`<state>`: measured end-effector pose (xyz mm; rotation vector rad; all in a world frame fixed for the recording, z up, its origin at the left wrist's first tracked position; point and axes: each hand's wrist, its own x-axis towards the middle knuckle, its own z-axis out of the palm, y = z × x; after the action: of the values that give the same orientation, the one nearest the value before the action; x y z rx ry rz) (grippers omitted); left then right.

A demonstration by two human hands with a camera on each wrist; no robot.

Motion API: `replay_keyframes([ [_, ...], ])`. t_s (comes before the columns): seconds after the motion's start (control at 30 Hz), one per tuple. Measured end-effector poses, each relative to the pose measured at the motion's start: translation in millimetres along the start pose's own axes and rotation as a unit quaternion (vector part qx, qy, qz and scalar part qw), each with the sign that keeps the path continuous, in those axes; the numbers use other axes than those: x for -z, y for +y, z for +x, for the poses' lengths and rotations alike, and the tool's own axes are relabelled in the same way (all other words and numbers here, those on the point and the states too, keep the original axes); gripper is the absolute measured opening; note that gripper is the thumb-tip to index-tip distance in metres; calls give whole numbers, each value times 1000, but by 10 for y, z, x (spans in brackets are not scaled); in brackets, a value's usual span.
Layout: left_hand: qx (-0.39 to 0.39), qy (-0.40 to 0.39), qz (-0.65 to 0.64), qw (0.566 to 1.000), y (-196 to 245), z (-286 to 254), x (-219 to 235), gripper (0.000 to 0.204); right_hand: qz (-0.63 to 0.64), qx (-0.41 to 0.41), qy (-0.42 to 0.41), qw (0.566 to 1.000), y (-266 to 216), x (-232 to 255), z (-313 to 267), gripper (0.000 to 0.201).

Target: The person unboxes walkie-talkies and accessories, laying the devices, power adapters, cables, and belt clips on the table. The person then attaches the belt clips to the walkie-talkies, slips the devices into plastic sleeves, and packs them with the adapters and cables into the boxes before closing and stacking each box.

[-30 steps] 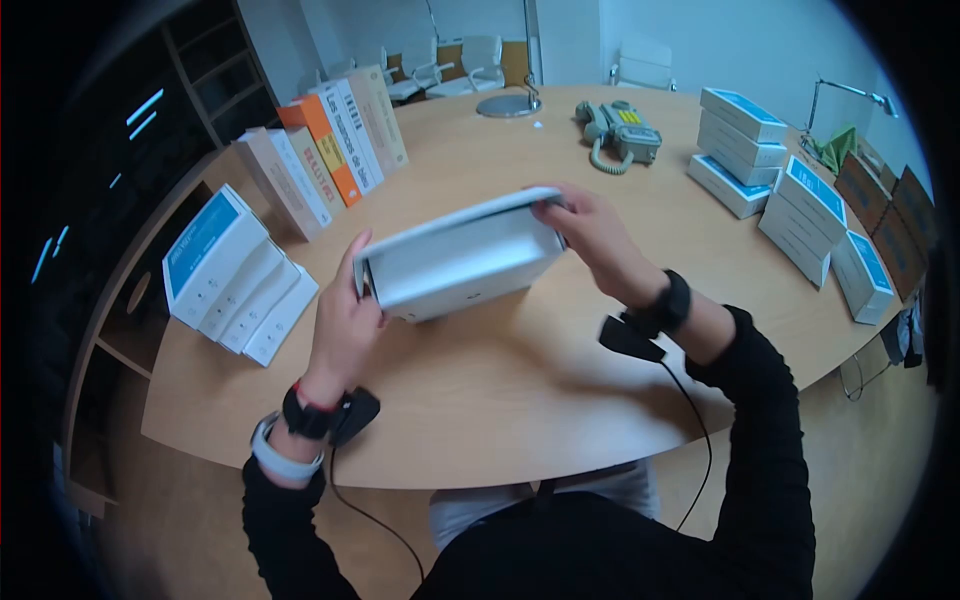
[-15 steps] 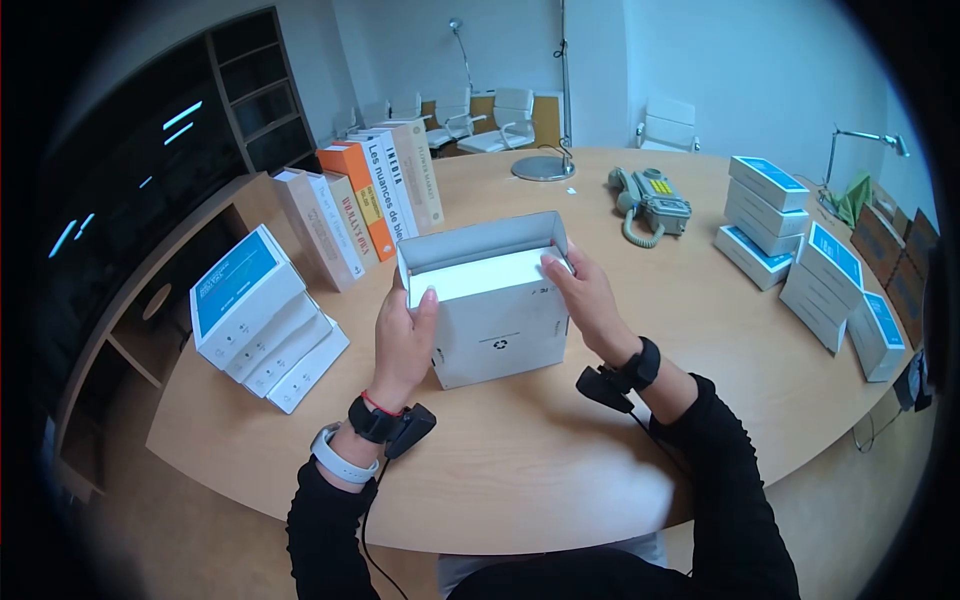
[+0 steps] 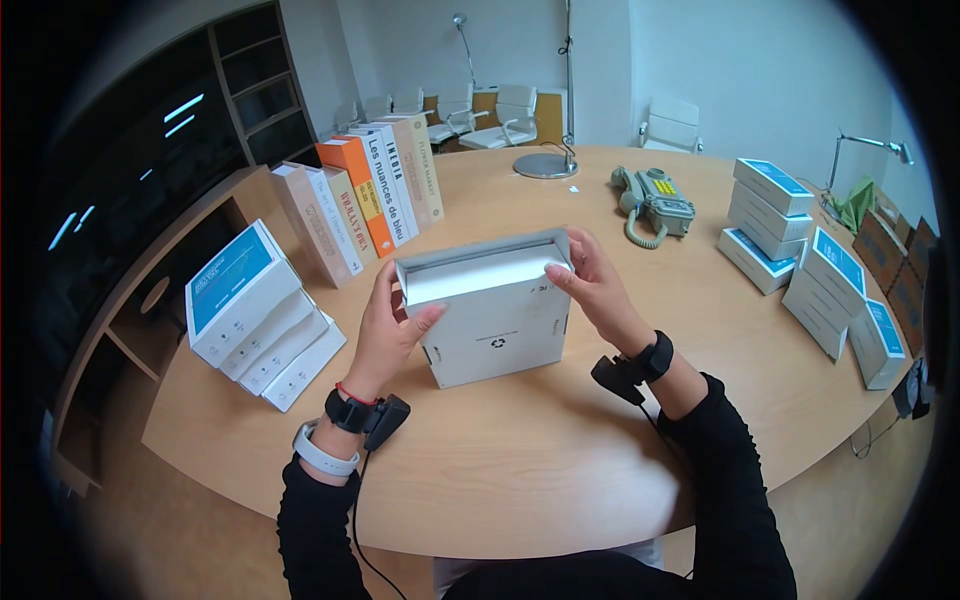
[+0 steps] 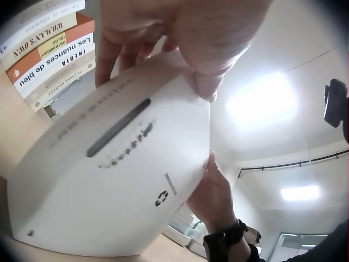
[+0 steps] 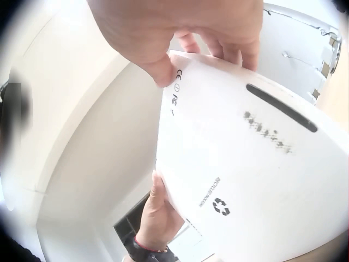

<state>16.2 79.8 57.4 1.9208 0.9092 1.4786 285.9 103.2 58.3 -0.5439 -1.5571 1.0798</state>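
Observation:
A white box (image 3: 497, 335) stands upright on the table in front of the person, its top open and a white inner piece (image 3: 490, 273) visible just below the rim. The left hand (image 3: 388, 330) grips its left upper corner, thumb on the near face, fingers around the side. At the right upper corner the right hand (image 3: 598, 290) holds it, thumb over the front edge. In the left wrist view the box (image 4: 125, 164) shows a dark slot on its side; a recycling mark is printed on the box (image 5: 262, 180) in the right wrist view.
Blue-and-white boxes (image 3: 250, 310) are stacked at the left, with upright books (image 3: 365, 195) behind them. More boxes (image 3: 770, 210) stand in stacks at the right. A corded telephone (image 3: 655, 200) and a lamp base (image 3: 545, 165) are farther back on the table.
The box has gone from tilted and lifted to upright on the table, its opening facing up. Both hands have stayed on its upper corners, and the left fingers have shifted slightly.

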Motion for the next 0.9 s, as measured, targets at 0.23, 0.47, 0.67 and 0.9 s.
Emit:
replay_keyframes([
  [0.23,-33,-47,15,998,-250,9,98,46,-184,110,11,977,206,39,-69,37],
  [0.47,-67,-89,103,988,-98,38,178,42,-197,93,-45,975,191,124,-44,48],
  [0.67,-179,-74,522,831,483,100,97,59,-143,57,-56,986,174,183,3,47],
  [0.9,-88,-303,451,835,535,521,-244,73,-135,34,-85,987,25,180,9,40],
])
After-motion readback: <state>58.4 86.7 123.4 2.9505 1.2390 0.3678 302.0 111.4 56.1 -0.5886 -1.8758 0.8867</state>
